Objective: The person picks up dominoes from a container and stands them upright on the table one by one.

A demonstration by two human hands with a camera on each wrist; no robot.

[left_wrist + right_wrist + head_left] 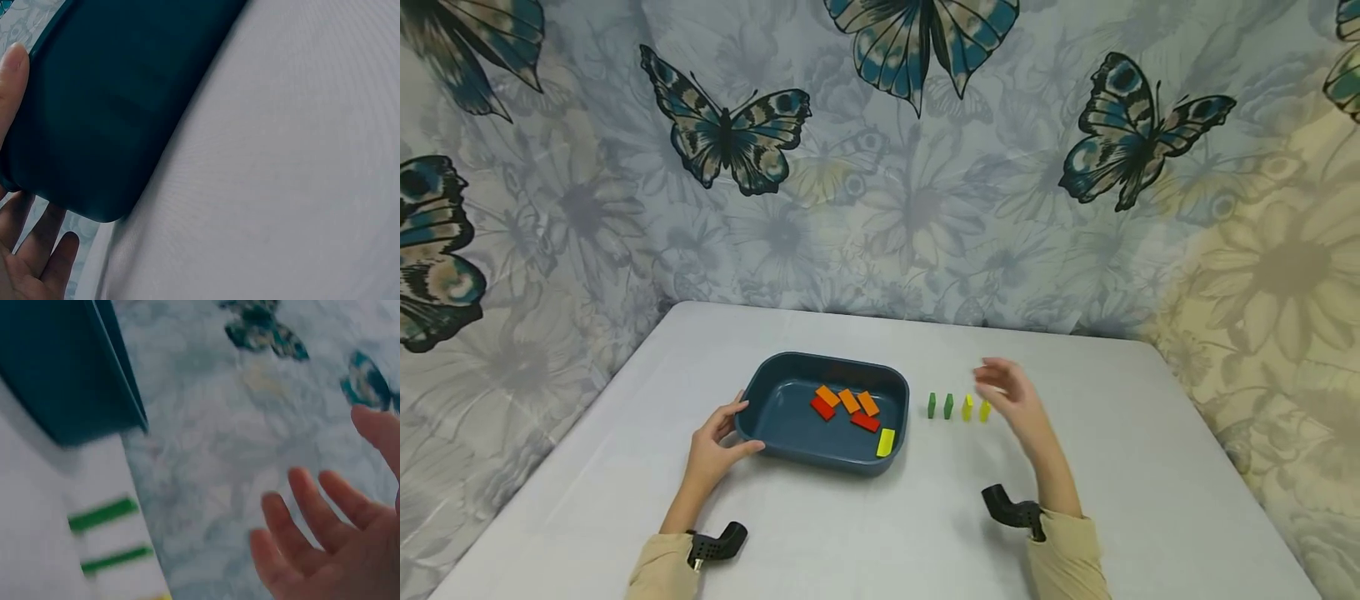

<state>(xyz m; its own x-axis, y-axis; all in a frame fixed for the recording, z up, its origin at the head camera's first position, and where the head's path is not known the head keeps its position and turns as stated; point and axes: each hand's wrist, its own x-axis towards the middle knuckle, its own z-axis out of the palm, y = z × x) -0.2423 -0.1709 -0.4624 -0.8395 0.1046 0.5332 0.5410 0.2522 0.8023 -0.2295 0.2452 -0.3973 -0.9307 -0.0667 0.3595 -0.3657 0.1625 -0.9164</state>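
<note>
My left hand (713,442) grips the left end of a dark blue rectangular tray (790,421), with the thumb at its near corner. In the left wrist view the thumb and fingers sit around that end of the tray (112,112). Inside lie several domino-like blocks: orange (848,401), red (865,422) and one yellow (886,442). My right hand (1009,387) hovers right of the tray with relaxed, spread fingers and holds nothing. Nearest to it are two upright yellow blocks (967,407); two green blocks (932,406) stand between those and the tray.
Both hands are over a white-covered table (1150,467). A butterfly-patterned cloth wall (917,225) rises behind and at the sides. A black wrist camera (718,543) is strapped to the left wrist, another camera (1011,508) to the right.
</note>
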